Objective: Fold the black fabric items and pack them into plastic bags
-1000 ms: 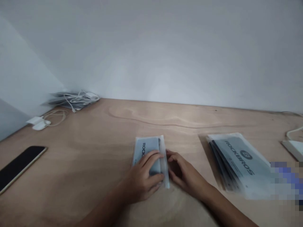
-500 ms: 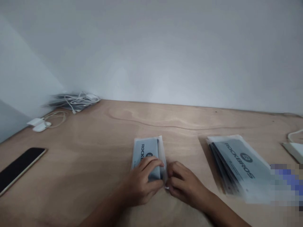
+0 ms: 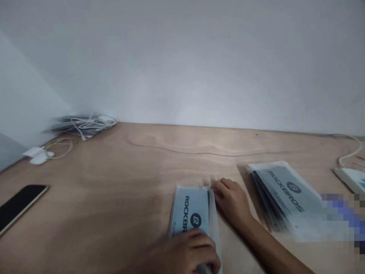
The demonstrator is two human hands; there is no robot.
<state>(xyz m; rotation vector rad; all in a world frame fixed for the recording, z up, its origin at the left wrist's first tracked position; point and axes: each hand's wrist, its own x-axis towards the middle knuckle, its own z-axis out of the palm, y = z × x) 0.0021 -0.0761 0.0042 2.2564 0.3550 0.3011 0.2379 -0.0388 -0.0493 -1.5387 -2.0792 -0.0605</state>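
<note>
A clear sleeve holding a pale blue ROCKBROS card (image 3: 191,211) lies flat on the plywood table (image 3: 114,167), close to my side. My left hand (image 3: 182,253) grips its lower end, fingers across the sleeve, with a small grey object showing under them. My right hand (image 3: 232,199) rests on the wood, its fingertips touching or almost touching the sleeve's upper right corner and holding nothing. To the right of that hand lies a fanned stack of similar ROCKBROS packets (image 3: 285,196).
A black phone (image 3: 19,203) lies at the left edge. White cables and dark flat packets (image 3: 82,126) sit in the far corner against the wall, with a white charger (image 3: 37,156) nearby. A white box with a cable (image 3: 352,179) stands far right, beside a pixelated patch (image 3: 342,220).
The sleeve has slid toward me and to the right, with my left hand drawn back along it. My right hand has moved off the sleeve's lower end to its upper right corner.
</note>
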